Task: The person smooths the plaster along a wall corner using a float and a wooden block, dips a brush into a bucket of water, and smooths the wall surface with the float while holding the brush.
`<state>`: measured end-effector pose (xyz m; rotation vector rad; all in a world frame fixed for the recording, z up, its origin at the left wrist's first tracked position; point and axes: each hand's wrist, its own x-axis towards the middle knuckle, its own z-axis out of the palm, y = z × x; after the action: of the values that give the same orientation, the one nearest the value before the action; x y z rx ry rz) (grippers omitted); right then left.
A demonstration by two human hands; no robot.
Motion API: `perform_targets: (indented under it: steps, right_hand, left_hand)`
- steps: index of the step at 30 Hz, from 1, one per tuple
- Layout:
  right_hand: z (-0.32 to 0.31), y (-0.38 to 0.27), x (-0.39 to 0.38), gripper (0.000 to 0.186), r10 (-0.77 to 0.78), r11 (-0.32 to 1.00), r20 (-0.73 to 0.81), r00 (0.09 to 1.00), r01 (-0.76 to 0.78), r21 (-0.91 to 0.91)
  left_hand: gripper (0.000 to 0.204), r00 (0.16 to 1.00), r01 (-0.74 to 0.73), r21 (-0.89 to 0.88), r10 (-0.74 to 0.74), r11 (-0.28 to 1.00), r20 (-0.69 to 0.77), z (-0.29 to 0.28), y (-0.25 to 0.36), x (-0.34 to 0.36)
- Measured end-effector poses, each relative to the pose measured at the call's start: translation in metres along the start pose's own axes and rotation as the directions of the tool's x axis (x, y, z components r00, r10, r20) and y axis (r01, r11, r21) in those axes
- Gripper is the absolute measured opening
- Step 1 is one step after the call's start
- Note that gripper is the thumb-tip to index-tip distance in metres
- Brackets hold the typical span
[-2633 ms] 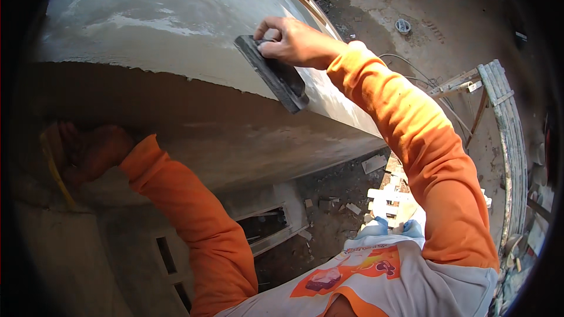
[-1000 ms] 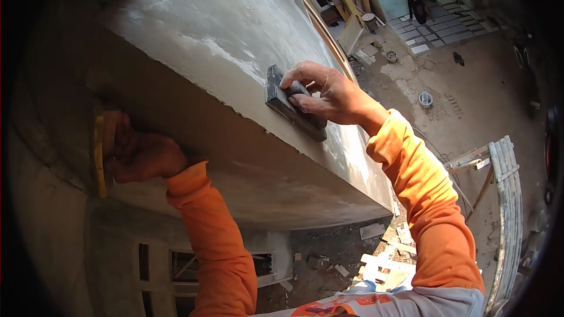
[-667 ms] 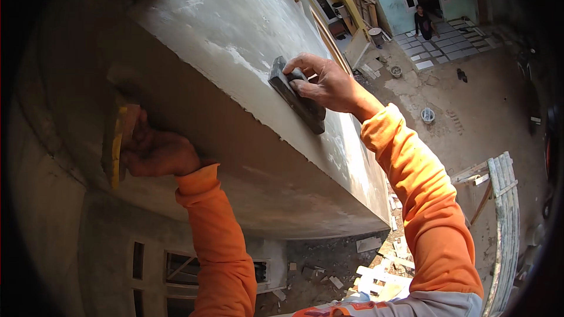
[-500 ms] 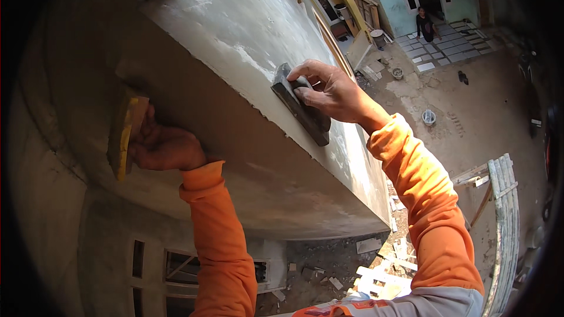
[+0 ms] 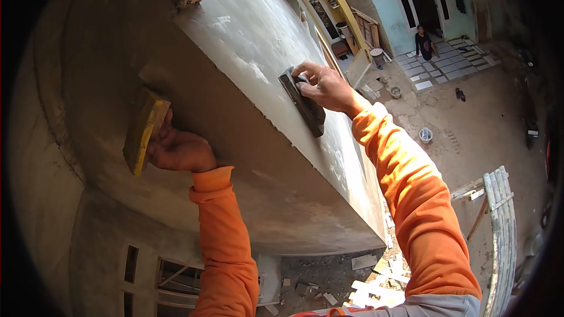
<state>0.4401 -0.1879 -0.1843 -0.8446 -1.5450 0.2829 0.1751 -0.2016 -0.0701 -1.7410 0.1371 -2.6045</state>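
My right hand (image 5: pixel 326 87) grips a dark plastering float (image 5: pixel 302 101) and presses it flat against the wet grey plaster on the face of a concrete overhang (image 5: pixel 252 41). My left hand (image 5: pixel 179 149) holds a yellow wooden float (image 5: pixel 144 130) pressed against the shaded underside of the same overhang (image 5: pixel 247 170). Both arms wear orange sleeves and reach upward from the lower edge.
Far below lies a dirt yard with a white bucket (image 5: pixel 425 135), rubble and planks (image 5: pixel 364 287). A wooden scaffold plank (image 5: pixel 499 223) runs at the right. A person (image 5: pixel 423 44) sits on a tiled step by a blue house. A window grille (image 5: pixel 176 276) shows lower left.
My left hand has slid the yellow float rightward and up along the underside. My right hand has shifted the dark float slightly up the face, and my view has tilted.
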Motion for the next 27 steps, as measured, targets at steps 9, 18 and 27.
perform_targets:
  steps: [9,18,27]
  right_hand:
    - [-0.005,-0.027,0.014,0.026,0.052,0.991,0.008,0.999,-0.052,0.122]
    - [-0.010,-0.059,0.036,0.025,-0.178,0.982,-0.043,0.983,0.175,-0.065]
    - [-0.010,-0.072,0.061,0.028,-0.107,0.994,-0.007,0.994,0.107,0.013]
  left_hand:
    - [0.056,1.000,-0.007,0.048,0.007,0.999,0.009,-0.001,0.001,-0.001]
    - [0.052,1.000,-0.027,0.027,0.026,0.999,0.005,-0.003,0.001,0.001]
    - [0.051,0.995,-0.081,0.050,0.078,0.995,0.054,-0.006,-0.001,0.005]
